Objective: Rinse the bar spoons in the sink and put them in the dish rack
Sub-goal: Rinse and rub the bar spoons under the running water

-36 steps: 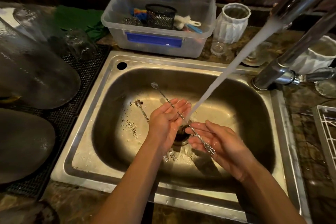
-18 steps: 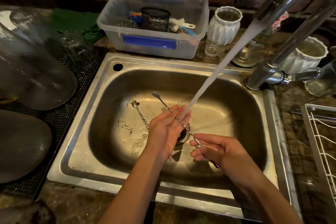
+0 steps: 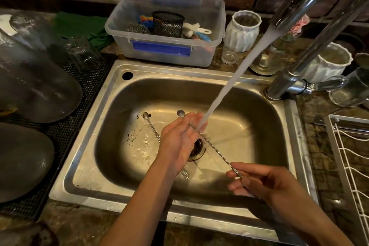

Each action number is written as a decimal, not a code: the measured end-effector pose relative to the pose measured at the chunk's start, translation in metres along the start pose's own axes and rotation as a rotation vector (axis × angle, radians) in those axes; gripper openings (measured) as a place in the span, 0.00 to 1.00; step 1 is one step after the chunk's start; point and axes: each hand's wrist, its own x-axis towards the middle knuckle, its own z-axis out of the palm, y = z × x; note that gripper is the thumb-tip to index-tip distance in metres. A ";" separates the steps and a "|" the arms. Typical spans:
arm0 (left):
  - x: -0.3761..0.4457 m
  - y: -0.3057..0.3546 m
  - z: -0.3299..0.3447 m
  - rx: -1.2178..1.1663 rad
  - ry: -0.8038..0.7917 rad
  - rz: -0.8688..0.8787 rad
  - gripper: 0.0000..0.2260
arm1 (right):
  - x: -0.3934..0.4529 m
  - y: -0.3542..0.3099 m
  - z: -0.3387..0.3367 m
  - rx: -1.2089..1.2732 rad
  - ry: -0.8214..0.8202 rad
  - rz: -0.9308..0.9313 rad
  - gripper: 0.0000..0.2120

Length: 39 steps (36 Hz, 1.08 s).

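Note:
A twisted metal bar spoon (image 3: 216, 154) slants across the steel sink (image 3: 259, 118) under the running water. My right hand (image 3: 265, 185) pinches its lower end near the sink's front right. My left hand (image 3: 179, 138) wraps loosely around the upper shaft, fingers under the stream; the bowl shows just past the fingertips. A second bar spoon (image 3: 152, 129) lies on the sink floor to the left, its lower part hidden by my left wrist. The white wire dish rack (image 3: 351, 156) stands at the right edge.
The faucet (image 3: 299, 66) rises at the sink's back right, pouring water. A clear plastic tub (image 3: 167, 32) of scrubbers sits behind the sink, white ribbed cups (image 3: 242, 32) beside it. Glasses and large dark dishes (image 3: 30, 86) rest on a black mat at left.
My right hand has drawn back toward the front right, pulling the spoon through my left hand. The left hand has closed more around the shaft under the stream.

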 end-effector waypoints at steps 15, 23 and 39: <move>-0.004 -0.012 -0.009 0.068 0.085 -0.001 0.17 | -0.035 -0.029 -0.007 -0.160 0.039 0.037 0.15; -0.005 -0.013 -0.013 0.125 0.107 0.017 0.13 | -0.035 -0.039 -0.005 -0.155 -0.001 0.051 0.14; 0.002 -0.002 -0.015 0.430 0.235 0.197 0.11 | -0.003 -0.017 0.004 -0.132 -0.013 0.126 0.14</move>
